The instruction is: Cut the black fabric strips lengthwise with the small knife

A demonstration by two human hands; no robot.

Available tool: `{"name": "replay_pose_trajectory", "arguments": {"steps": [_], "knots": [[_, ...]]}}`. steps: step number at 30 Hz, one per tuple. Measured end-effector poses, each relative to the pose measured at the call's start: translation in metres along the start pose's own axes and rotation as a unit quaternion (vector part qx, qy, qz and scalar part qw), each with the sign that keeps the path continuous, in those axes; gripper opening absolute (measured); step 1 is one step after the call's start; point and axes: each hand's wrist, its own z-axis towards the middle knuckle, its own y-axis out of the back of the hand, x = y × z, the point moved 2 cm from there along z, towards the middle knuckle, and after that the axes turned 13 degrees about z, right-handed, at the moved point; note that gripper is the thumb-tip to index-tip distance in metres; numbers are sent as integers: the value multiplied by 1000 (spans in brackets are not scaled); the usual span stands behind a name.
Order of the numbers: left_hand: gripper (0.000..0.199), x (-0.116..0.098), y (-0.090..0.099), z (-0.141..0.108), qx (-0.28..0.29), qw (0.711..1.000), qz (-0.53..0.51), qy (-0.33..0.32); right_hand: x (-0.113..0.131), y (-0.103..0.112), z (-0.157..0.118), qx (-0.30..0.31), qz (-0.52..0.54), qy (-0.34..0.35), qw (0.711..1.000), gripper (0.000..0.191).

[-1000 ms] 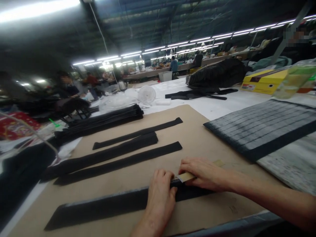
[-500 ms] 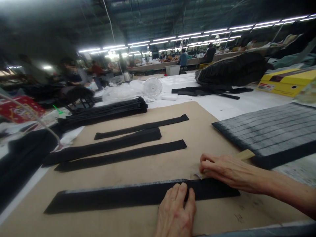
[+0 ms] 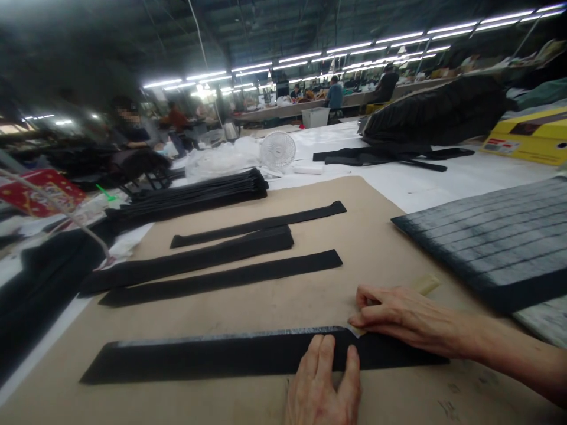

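so from the head cam, left hand (image 3: 325, 383) is spread on a black strip (image 3: 212, 359) lying on brown card (image 3: 266, 310), right hand (image 3: 394, 313) pinches a tan tool (image 3: 427, 285) at the strip's far edge, can't see inside the yellow box (image 3: 527, 139) or pale bin (image 3: 315, 117)

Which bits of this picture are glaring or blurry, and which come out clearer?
In the head view, ceiling tube lights glare white against the dark roof; the red package at left looks soft and smeared; the long black strip under the left hand has clearer edges, though its dark surface hides detail.
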Motion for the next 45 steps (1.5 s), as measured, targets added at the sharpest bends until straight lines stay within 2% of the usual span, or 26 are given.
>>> {"name": "replay_pose_trajectory", "arguments": {"steps": [10,19,22,25,31,36,40,45], "knots": [[42,5,0,-2,43,998,-16,-31,-1,-7,8,-4,-5,23,1000,34],[54,7,3,-5,56,998,-14,12,6,-9,17,0,-20,34,999,36],[54,12,4,-6,60,998,-33,7,9,-11,22,12,-29,30,999,38],[53,19,8,-6,75,997,-9,22,10,-14,27,18,-38,30,999,39],[64,27,13,-11,78,996,12,43,11,-18,36,21,-51,42,998,34],[53,39,15,-17,84,995,46,39,15,-22,44,24,-44,48,998,29],[52,47,17,-17,66,996,64,24,21,-25,53,27,-45,67,996,29],[40,53,19,-17,41,998,47,6,32,-25,64,21,-48,78,996,31]]}}
